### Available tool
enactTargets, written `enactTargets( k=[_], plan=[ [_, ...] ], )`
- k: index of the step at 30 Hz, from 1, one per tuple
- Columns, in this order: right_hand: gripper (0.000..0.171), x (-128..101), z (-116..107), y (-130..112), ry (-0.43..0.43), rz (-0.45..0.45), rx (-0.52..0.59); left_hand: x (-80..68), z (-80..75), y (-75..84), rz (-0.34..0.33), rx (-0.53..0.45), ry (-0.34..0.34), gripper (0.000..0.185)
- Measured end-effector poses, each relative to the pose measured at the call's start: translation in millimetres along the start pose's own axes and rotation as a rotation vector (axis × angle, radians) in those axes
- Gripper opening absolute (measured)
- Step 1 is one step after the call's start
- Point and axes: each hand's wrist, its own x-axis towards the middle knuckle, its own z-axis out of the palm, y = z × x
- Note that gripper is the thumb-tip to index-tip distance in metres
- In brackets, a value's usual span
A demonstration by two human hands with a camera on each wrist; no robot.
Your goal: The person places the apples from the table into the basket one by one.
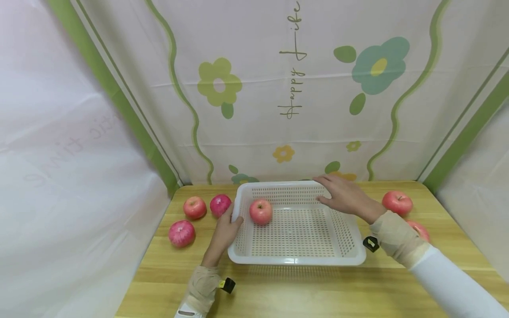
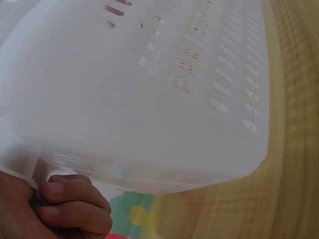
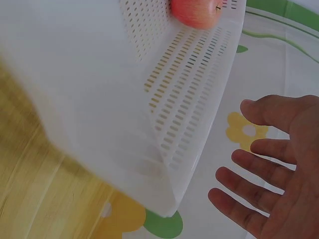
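Observation:
A white perforated plastic basket [image 1: 294,260] is over the middle of the wooden table, with one red apple [image 1: 260,212] inside near its left wall. My left hand [image 1: 226,230] grips the basket's left rim, thumb on the inner side; in the left wrist view its fingers [image 2: 79,204] curl under the rim. My right hand [image 1: 343,194] is at the basket's far right corner with fingers extended. The right wrist view shows that hand [image 3: 279,169] spread beside the rim, a gap between them. Whether the basket's base touches the table is hidden.
Left of the basket are another apple [image 1: 195,207] and two magenta, onion-like round things, one [image 1: 220,205] close by the left hand, one [image 1: 181,233] nearer. Two apples lie right, one [image 1: 397,203] beyond the right forearm, one [image 1: 419,230] partly behind it. A printed curtain [image 1: 254,145] stands behind.

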Motion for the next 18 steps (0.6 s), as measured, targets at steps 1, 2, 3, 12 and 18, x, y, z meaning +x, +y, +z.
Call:
enactTargets(
  k=[1,2,3,12,18],
  plan=[
    [0.061,-0.8,-0.8,1.0,0.002,0.004,0.002,0.0,0.0,0.1,0.001,0.000,0.000,0.068],
    [0.060,-1.8,-1.4,2.3,0.005,0.006,0.001,-0.1,0.0,0.1,0.001,0.000,-0.001,0.068],
    [0.060,-2.7,-2.1,3.4,0.009,0.010,0.004,-0.2,0.0,0.2,0.000,0.000,-0.001,0.068],
    [0.057,-10.8,-5.3,16.9,0.016,0.038,0.018,-0.6,0.1,0.6,-0.009,0.001,-0.001,0.068],
    [0.058,-15.6,-7.0,25.2,0.011,0.077,0.029,0.0,0.3,-0.4,-0.005,-0.007,-0.004,0.068]
  ],
)
